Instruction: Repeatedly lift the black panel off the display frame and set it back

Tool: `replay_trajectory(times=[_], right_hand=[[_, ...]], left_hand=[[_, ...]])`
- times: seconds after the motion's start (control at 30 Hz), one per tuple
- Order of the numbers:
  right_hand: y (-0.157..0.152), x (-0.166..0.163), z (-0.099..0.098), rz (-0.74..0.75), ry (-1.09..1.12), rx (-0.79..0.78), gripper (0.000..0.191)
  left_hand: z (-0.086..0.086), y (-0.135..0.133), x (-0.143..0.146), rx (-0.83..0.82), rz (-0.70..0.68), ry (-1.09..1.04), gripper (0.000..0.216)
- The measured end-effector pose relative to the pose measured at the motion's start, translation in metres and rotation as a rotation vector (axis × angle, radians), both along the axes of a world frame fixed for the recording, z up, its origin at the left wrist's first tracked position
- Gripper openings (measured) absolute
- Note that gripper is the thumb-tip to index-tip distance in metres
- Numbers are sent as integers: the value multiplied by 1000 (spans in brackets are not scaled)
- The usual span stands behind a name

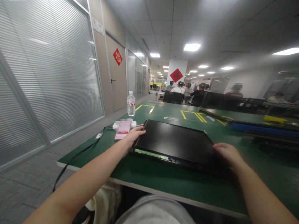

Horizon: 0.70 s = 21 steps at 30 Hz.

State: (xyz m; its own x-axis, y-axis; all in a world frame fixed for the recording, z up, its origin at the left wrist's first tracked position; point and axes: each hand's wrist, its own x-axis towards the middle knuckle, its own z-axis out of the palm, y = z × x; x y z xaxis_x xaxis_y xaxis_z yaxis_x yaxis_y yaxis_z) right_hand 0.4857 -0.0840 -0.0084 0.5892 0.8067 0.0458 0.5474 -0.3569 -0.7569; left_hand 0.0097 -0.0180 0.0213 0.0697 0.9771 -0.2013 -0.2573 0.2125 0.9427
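A black LCD panel (175, 140) lies low over the green table, its dark screen side up. Along its near edge runs a green circuit strip (151, 154). My left hand (135, 135) grips the panel's left edge, thumb and fingers closed on the rim. At the right edge, my right hand (227, 152) is closed on the panel too, with some of its fingers hidden underneath. Whether the panel rests fully on the table or is slightly raised, I cannot tell.
Beyond my left hand are a pink-screened phone (123, 129), a white adapter (133, 124) and a black cable (78, 160). A water bottle (131, 104) stands behind them. Yellow tape (191, 112) marks the green table (140, 171). Long blue strip (263, 129) at right; people sit farther back.
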Motion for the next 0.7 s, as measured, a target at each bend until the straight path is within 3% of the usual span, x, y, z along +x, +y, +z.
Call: replay_trajectory(times=[0.17,0.4,0.7], right_hand=[[-1,0,1,15,-4,20,16],[2,6,-5,34,-24,48,15],[3,4,-3,31,-73,21,17]], left_hand=[[3,-2,-2,-37,-68,-14,83],[1,0,-3,-20,-169,1,61],[-2,-3,0,47,-138,104,43]])
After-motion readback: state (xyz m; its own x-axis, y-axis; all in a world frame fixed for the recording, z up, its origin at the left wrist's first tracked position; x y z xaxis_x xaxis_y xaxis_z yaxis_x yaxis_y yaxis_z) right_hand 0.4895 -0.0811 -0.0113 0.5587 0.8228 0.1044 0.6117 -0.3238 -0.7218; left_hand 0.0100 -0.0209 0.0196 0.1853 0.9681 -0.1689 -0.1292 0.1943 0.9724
